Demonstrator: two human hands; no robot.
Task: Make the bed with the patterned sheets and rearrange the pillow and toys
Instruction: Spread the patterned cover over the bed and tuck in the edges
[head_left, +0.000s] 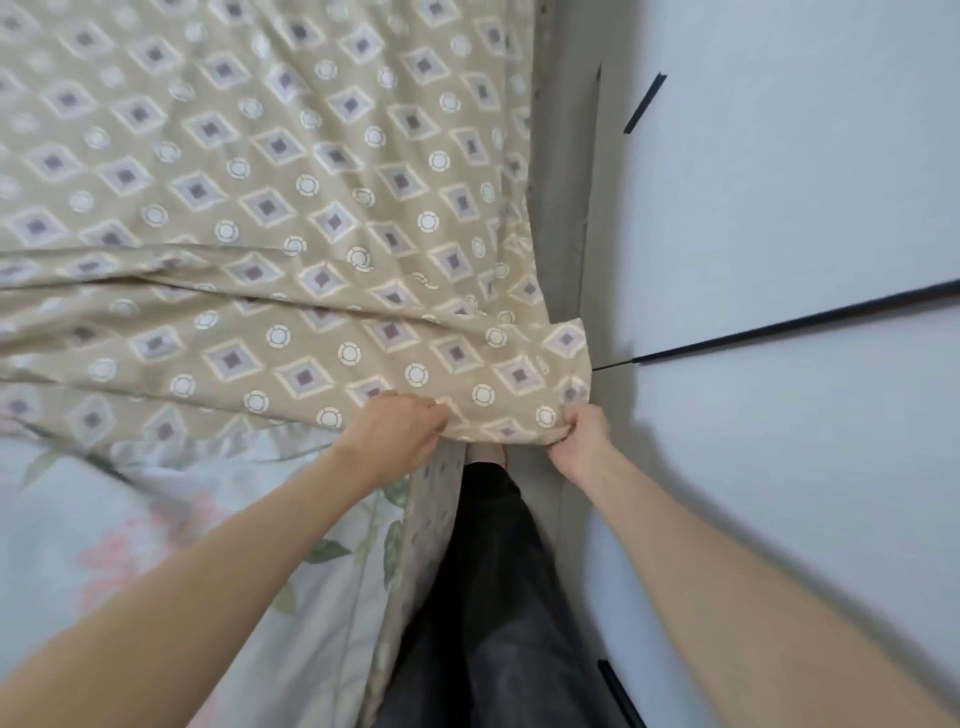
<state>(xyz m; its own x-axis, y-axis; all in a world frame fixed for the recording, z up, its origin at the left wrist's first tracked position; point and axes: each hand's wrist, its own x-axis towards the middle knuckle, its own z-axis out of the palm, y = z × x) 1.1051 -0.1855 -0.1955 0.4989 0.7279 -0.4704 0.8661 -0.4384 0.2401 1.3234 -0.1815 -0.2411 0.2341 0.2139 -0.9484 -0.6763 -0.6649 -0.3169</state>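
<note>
Both hands hold the tan sheet (270, 208) by its near edge. The left hand (397, 434) and right hand (582, 434) have fingers curled tight around the cloth.

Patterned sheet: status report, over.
Both grip patterned sheet edge: left hand, right hand. Sheet wrinkled, floral bedding exposed near side. Tight against wall on right.
</note>
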